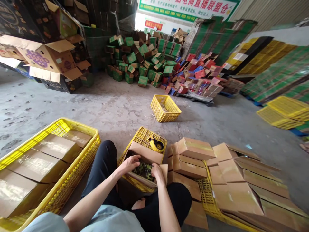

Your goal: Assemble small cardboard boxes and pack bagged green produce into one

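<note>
In front of me an open cardboard box (147, 152) rests on an upturned yellow crate (140, 135), its flaps raised. Dark green, camouflage-patterned contents (142, 171) lie inside; their kind I cannot make out. My left hand (130, 163) reaches over the left side of the box, fingers stretched and a little bent, the tips at the contents. At the right side, my right hand (157, 171) has its fingers curled down against the contents; what they pinch is hidden. Beyond the box, a yellow tape dispenser (155, 144) lies on the crate.
To my left stands a long yellow crate (96, 137) holding taped cartons (36, 164). Folded and stacked cartons (231, 174) fill the right side. Another yellow crate (166, 109) sits ahead on the concrete floor. Farther back are heaped green boxes (142, 80) and red boxes (200, 73).
</note>
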`<state>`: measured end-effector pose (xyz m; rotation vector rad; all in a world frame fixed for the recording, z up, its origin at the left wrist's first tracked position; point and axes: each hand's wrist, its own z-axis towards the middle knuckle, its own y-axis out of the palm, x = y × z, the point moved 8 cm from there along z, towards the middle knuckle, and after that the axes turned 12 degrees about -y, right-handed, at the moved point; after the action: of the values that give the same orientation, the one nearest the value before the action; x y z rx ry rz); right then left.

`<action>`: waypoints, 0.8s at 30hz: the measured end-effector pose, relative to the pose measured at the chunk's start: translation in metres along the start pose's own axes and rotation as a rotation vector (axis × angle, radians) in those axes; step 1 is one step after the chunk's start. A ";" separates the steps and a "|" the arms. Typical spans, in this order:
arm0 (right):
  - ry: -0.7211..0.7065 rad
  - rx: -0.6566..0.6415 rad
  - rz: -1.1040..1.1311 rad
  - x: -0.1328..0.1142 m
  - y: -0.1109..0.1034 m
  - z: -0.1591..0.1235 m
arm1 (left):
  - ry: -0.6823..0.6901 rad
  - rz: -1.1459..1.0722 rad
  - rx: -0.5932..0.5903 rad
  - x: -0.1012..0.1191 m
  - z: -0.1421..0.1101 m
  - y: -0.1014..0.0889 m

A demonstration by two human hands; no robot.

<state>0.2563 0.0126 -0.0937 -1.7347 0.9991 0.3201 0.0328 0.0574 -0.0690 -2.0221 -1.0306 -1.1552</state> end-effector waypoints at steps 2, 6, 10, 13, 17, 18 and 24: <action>-0.032 0.031 -0.038 -0.006 -0.003 -0.002 | 0.005 -0.014 -0.019 0.001 -0.001 0.002; -0.089 0.132 -0.052 -0.020 -0.014 -0.012 | 0.004 -0.045 -0.042 0.006 -0.003 0.004; -0.193 0.270 0.040 -0.036 -0.037 -0.034 | -0.031 -0.101 -0.043 0.010 -0.006 0.003; -0.300 0.324 0.178 -0.052 -0.057 -0.056 | -0.095 -0.171 -0.044 0.015 -0.010 0.006; -0.473 0.342 0.408 -0.082 -0.076 -0.088 | -0.237 -0.505 -0.147 0.028 -0.017 0.021; -0.529 0.352 0.480 -0.090 -0.079 -0.096 | -0.229 -0.581 -0.175 0.036 -0.019 0.023; -0.585 0.385 0.728 -0.110 -0.083 -0.120 | -0.055 -0.749 -0.158 0.072 -0.026 0.013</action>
<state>0.2213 -0.0347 0.0792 -0.8006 1.1191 0.9658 0.0561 0.0539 0.0047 -1.8231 -1.8661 -1.5852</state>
